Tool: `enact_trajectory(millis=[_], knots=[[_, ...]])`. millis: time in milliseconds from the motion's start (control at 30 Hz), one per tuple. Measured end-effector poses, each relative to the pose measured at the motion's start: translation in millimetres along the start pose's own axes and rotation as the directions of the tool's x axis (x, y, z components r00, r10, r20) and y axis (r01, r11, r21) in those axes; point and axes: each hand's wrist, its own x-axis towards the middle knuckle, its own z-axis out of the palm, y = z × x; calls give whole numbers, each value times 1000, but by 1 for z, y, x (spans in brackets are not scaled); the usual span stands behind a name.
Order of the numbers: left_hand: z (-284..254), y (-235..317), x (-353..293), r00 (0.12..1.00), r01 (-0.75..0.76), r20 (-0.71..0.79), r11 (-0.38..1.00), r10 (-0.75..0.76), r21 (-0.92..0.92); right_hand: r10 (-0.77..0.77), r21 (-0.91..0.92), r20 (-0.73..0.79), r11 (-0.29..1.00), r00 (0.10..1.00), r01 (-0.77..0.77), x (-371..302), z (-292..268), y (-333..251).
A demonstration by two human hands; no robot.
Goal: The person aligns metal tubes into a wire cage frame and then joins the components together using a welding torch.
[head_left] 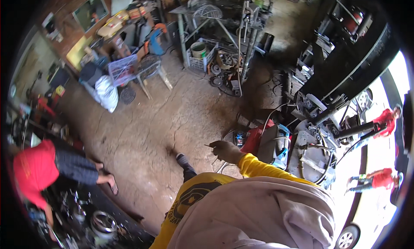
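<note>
A thin object (pixel 208 146) is held by the right hand (pixel 227 151), its end seen jutting leftward from the fingers; what it is cannot be told at this size. The fingers are curled in, with little gap left between them, and the forearm is covered by a yellow sleeve (pixel 267 168). The left hand is left out of the view, so its state cannot be told. Below and left of the right hand, a dark shoe (pixel 185 162) is set on the worn brown floor (pixel 129 132). Just to the right of the hand, a red case (pixel 253 139) and a blue-framed machine (pixel 282 141) are seen, and farther right a round dark table (pixel 296 165) is cluttered with hoses and metal pieces. Well beyond the hand, a metal worktable (pixel 181 35) is placed, with a bucket (pixel 198 50) held in a grey crate (pixel 198 64) beneath. Far to the upper left of the hand, a white sack (pixel 106 93) is rested near a pale purple crate (pixel 122 70). Well to its left, a dark bench (pixel 129 231) is leaned over by a person in a red shirt (pixel 36 165).
</note>
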Motion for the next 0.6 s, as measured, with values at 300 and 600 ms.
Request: enact_trajectory(millis=[300,600], knots=[[-351,-25,147,977,-212,96,806,191,552,131,268,-354,963,926,-34,111,-30,-94],[-576,98,331,700,-303,-65,378,712,875,176,330,-479,944,860,-9,225,-72,-79]])
